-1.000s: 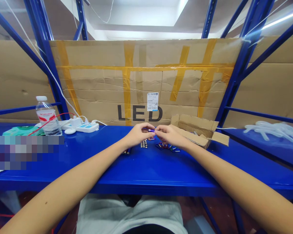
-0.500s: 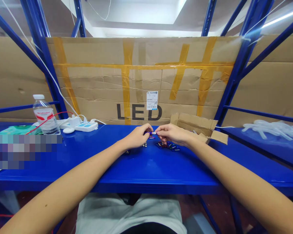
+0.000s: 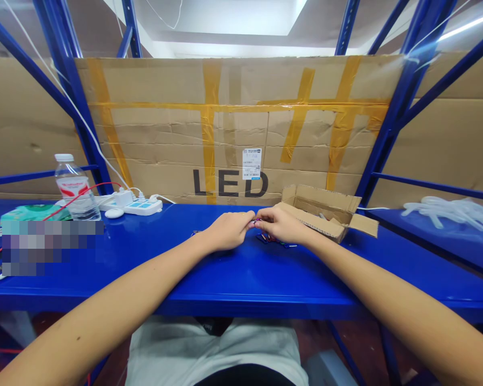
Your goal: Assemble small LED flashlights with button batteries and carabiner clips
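Beneath our grip a glossy blue table (image 3: 225,279), to its right an open brown cardboard box (image 3: 326,202), our left hand (image 3: 229,229) and right hand (image 3: 280,222) pinch, beside coloured metal clips (image 3: 263,239), a tiny purplish piece (image 3: 255,222), seemingly fitting it, wanting steady alignment next.

The bare left forearm (image 3: 132,292), with a small dark round mole (image 3: 78,338), slants inward from the lower left; the bare right forearm (image 3: 382,289) mirrors it from the lower right. Both wrists look nearly straight. The bare left hand (image 3: 230,230) shows its back, fingers curled under. The bare right hand (image 3: 284,224) bends its fingers leftward, pinched together, the fingertips of both hands meeting.
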{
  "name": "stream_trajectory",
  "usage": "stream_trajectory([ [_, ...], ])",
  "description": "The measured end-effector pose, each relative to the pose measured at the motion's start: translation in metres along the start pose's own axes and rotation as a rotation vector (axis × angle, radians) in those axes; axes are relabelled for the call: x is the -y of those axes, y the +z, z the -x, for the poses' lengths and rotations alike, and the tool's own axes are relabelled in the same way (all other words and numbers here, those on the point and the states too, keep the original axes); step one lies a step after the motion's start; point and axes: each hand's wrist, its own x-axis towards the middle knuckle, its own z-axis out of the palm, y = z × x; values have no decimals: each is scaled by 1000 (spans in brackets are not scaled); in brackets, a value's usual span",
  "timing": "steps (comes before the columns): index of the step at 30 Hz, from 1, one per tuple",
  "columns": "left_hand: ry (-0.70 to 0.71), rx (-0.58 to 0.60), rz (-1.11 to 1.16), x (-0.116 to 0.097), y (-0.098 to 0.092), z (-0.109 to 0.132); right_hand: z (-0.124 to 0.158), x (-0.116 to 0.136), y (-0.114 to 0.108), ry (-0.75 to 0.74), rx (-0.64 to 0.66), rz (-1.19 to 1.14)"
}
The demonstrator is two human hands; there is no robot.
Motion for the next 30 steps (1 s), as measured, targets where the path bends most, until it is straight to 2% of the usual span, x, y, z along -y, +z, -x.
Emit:
stream_trajectory([
  [6, -17, 66, 81, -1, -4, 0, 2, 2, 1, -42, -27, 129],
  [13, -22, 61, 207, 2, -10, -3, 1, -2, -4, -22, 50, 81],
  [22, 63, 167, -34, -6, -24, 6, 7, 9, -12, -40, 219, 163],
  [30, 234, 236, -154, -12, -20, 9, 7, 10, -5, -85, 340, 289],
])
